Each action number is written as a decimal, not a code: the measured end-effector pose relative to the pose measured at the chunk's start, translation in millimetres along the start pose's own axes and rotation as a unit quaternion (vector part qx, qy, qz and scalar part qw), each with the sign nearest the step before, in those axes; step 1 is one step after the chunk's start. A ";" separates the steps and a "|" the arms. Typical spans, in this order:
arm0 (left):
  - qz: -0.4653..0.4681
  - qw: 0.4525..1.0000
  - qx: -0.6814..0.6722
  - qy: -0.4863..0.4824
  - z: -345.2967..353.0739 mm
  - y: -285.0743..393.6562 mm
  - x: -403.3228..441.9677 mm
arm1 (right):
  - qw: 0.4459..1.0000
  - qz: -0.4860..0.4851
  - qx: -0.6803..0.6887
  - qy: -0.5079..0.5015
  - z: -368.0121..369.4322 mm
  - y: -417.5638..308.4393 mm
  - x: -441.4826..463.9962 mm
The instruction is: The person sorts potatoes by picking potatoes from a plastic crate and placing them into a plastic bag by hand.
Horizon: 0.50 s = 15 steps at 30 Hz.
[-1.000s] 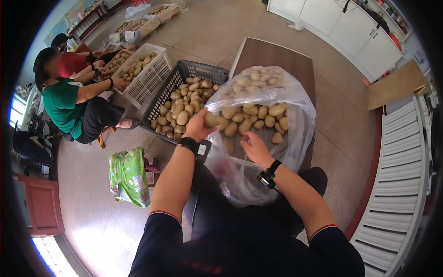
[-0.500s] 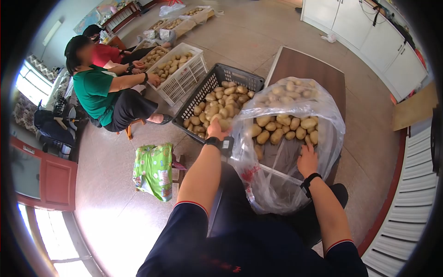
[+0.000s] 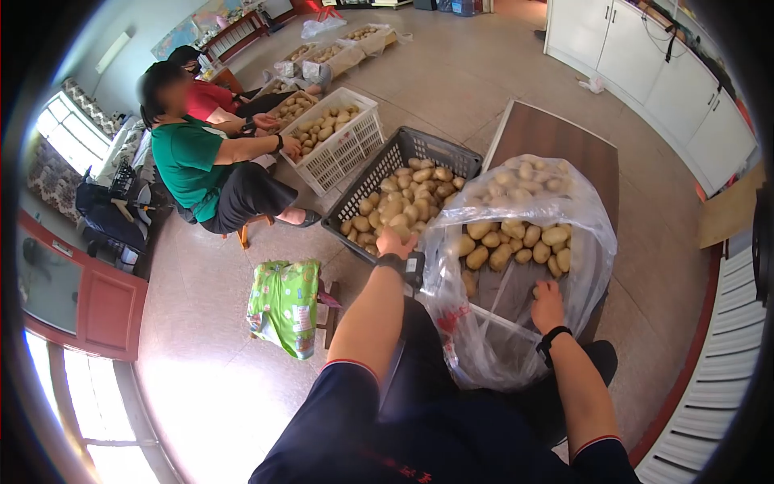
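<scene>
My left hand (image 3: 396,243) is at the near edge of the black crate (image 3: 439,145), fingers apart against the potatoes (image 3: 415,194) heaped in it; none is clearly in its grasp. Inside the mouth of a clear plastic bag (image 3: 598,234), my right hand (image 3: 547,303) has its fingers closed round a small potato (image 3: 536,292), mostly hidden by the fingers. Beyond that hand, more potatoes (image 3: 500,256) lie in the bag, and others show blurred through its plastic top. The bag rests on a brown board (image 3: 556,133) and hangs down over my lap.
At the left, a person in green (image 3: 189,161) and another in red (image 3: 205,98) sit by a white crate (image 3: 367,137) of potatoes. A green bag (image 3: 284,306) lies on a stool. White cabinets (image 3: 621,48) and a slatted white radiator (image 3: 705,379) stand right.
The view has swung left. My left hand held a potato over the black crate's edge and is now down at the heap. My right hand reached the bagged potatoes and drew back with one.
</scene>
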<state>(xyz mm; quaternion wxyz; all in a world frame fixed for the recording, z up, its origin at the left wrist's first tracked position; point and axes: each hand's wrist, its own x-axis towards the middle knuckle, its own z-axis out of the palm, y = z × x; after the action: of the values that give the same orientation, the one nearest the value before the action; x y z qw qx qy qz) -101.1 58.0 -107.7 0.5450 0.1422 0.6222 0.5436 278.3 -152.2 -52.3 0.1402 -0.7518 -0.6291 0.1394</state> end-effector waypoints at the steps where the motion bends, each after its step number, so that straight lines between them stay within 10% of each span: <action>1: 0.093 0.983 0.160 -0.014 -11.2 -23.3 27.9 | 1.000 -0.004 0.003 0.028 1.5 -1.5 -0.8; 6: 0.149 0.964 0.220 0.026 -14.3 -29.4 34.1 | 0.999 -0.005 0.002 0.040 3.9 -0.3 -1.2; 15: 0.298 0.765 0.570 0.030 -9.2 30.8 -50.7 | 1.000 0.024 0.012 0.011 -8.4 -11.6 -4.3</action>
<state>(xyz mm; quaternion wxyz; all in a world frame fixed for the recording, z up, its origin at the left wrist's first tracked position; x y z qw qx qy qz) -103.0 25.6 -57.3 0.1555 0.5881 0.7602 0.2281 270.3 -154.7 -39.9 0.1525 -0.7666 -0.6073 0.1423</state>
